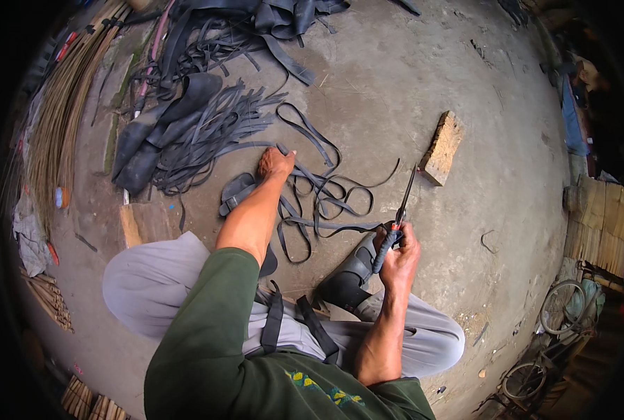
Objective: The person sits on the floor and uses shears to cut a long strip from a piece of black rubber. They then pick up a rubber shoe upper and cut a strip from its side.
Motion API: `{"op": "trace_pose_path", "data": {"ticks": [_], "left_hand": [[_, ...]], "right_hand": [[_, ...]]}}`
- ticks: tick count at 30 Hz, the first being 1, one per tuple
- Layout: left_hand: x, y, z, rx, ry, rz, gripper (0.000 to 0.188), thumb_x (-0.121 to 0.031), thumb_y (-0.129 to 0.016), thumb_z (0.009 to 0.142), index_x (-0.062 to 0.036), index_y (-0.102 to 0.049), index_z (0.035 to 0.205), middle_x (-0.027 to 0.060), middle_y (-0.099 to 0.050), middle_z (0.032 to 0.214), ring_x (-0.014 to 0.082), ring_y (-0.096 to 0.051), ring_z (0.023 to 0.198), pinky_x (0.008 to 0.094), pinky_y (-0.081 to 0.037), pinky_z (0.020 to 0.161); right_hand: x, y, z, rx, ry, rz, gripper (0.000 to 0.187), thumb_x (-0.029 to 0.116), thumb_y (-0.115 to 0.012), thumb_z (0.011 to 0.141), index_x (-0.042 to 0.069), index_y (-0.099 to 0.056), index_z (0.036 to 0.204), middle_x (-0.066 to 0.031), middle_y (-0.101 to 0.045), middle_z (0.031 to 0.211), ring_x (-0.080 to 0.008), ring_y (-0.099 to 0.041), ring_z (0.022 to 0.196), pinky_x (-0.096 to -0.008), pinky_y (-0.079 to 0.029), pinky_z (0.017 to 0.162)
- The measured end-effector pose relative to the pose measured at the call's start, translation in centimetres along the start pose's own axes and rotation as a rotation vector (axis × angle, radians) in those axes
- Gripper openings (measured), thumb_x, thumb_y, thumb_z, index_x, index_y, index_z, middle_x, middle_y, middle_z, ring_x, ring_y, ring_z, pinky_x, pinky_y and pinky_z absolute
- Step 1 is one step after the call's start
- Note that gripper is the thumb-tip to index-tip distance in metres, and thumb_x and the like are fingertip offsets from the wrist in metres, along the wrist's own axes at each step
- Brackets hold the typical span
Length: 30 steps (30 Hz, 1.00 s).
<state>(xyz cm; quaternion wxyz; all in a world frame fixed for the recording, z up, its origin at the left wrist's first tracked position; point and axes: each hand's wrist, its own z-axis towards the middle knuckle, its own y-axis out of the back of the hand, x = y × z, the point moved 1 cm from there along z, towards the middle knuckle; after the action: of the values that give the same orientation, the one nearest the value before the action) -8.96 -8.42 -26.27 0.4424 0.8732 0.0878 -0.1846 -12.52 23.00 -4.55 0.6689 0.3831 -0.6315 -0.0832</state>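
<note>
My left hand [277, 164] is stretched forward and closed round a black rubber strip [252, 145], beside a pile of similar strips [210, 126]. My right hand [400, 253], over my right leg, grips a knife [406, 192] by its dark wrapped handle, with a red band near the blade. The thin blade points up and away. Loose black strips [326, 203] lie in loops on the floor between my hands, one running up to my right hand. Whether that hand also pinches the strip cannot be made out. A dark sandal [237, 192] lies below my left forearm.
A wooden block [441, 149] lies on the concrete floor to the right. Larger black rubber sheets [284, 17] are heaped at the far left. Long thin sticks [70, 98] line the left side. A bicycle [563, 308] and wooden boards [599, 220] stand along the right.
</note>
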Motion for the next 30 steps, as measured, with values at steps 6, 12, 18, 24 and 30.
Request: {"op": "trace_pose_path", "data": {"ticks": [6, 12, 18, 24, 30], "left_hand": [[-0.2, -1.2, 0.1, 0.016, -0.018, 0.044, 0.048, -0.035, -0.074, 0.091, -0.0002, -0.068, 0.123, 0.0227, -0.069, 0.129, 0.0381, -0.067, 0.121, 0.0457, -0.055, 0.101], [0.2, -1.8, -0.4, -0.084, -0.199, -0.171, 0.035, -0.028, -0.073, 0.089, 0.0, -0.069, 0.11, 0.0179, -0.075, 0.109, 0.0354, -0.071, 0.103, 0.0437, -0.056, 0.091], [-2.0, 2.9, -8.6, 0.37, -0.517, -0.744, 0.018, -0.016, -0.065, 0.095, 0.0005, -0.065, 0.101, 0.0071, -0.073, 0.086, 0.0142, -0.067, 0.081, 0.0328, -0.052, 0.073], [-5.2, 7.5, -19.9, 0.6, -0.768, -0.905, 0.013, -0.008, -0.064, 0.098, 0.0012, -0.068, 0.106, 0.0017, -0.071, 0.09, 0.0076, -0.063, 0.079, 0.0266, -0.052, 0.071], [-5.7, 11.3, -23.3, 0.526, -0.949, -0.761, 0.019, -0.014, -0.062, 0.101, 0.0014, -0.071, 0.103, 0.0004, -0.068, 0.079, 0.0076, -0.056, 0.073, 0.0289, -0.049, 0.066]], "right_hand": [[-0.2, 0.2, -1.2, 0.011, -0.033, 0.143, 0.014, 0.0, -0.07, 0.091, 0.004, -0.057, 0.088, 0.0025, -0.058, 0.074, -0.0057, -0.05, 0.069, -0.0247, -0.043, 0.062], [0.0, 0.3, -0.9, -0.005, 0.008, 0.042, 0.017, 0.011, -0.078, 0.082, 0.006, -0.064, 0.091, -0.0094, -0.066, 0.072, -0.0211, -0.059, 0.066, -0.0363, -0.046, 0.072], [2.5, -1.3, 1.0, 0.057, 0.006, 0.332, 0.018, 0.007, -0.078, 0.085, 0.006, -0.061, 0.087, 0.0002, -0.057, 0.07, -0.0083, -0.051, 0.065, -0.0288, -0.041, 0.061], [5.1, -1.6, 2.7, 0.065, 0.03, 0.497, 0.016, 0.009, -0.077, 0.091, 0.005, -0.062, 0.085, 0.0031, -0.059, 0.069, -0.0056, -0.052, 0.062, -0.0244, -0.041, 0.054], [6.2, 0.4, 3.6, 0.006, 0.079, 0.484, 0.014, 0.013, -0.078, 0.093, 0.005, -0.067, 0.089, 0.002, -0.061, 0.068, -0.0071, -0.057, 0.058, -0.0243, -0.044, 0.051]]}}
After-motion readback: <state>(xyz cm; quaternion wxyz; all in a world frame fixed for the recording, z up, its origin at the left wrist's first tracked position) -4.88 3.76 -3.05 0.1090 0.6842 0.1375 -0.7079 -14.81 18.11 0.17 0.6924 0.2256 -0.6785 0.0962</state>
